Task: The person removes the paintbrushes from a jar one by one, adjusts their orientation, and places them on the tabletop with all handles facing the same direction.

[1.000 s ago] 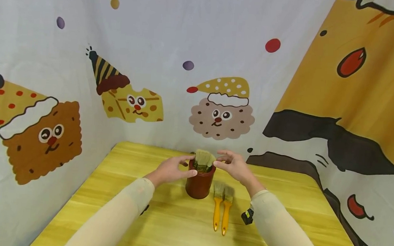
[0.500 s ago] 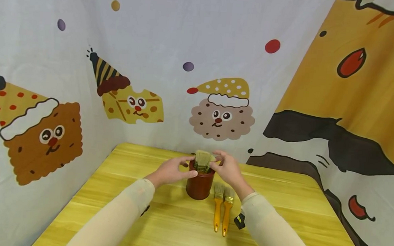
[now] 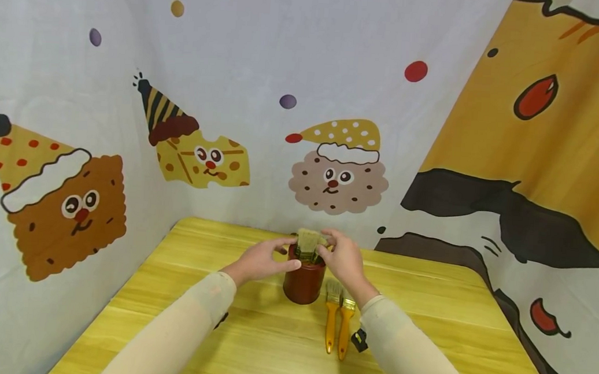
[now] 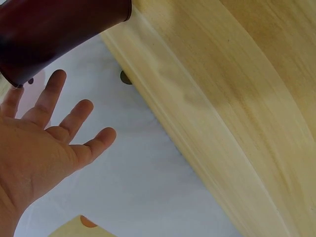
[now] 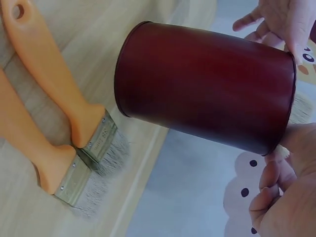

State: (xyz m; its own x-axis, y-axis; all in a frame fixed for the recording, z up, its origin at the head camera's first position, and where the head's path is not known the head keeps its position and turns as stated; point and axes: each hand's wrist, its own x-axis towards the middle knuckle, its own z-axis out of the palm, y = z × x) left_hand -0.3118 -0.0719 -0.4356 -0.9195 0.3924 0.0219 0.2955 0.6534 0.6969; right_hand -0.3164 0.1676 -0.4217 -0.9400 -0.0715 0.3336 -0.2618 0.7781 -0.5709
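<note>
A dark red cylindrical pot (image 3: 303,284) stands upright on the table, with several paintbrushes (image 3: 307,242) in it, bristles up. My left hand (image 3: 260,261) is at the pot's left rim, thumb in front and index finger behind; its other fingers (image 4: 76,121) spread relaxed beside the wall. At the rim's right side, my right hand (image 3: 345,261) pinches the pale bristles of a paintbrush (image 3: 321,242) between thumb and fingers. The handles inside the pot are hidden. In the right wrist view, the pot's smooth side (image 5: 202,86) fills the middle.
Two paintbrushes with orange handles (image 3: 331,327) (image 3: 344,333) lie side by side on the wood-grain table (image 3: 267,353), right of the pot and near my right forearm. A white cloth (image 3: 225,60) printed with cartoon snacks hangs behind and to the left.
My right hand has moved left and inward, its fingers closing onto a brush's bristles at the pot's right side. The left hand has stayed at the rim.
</note>
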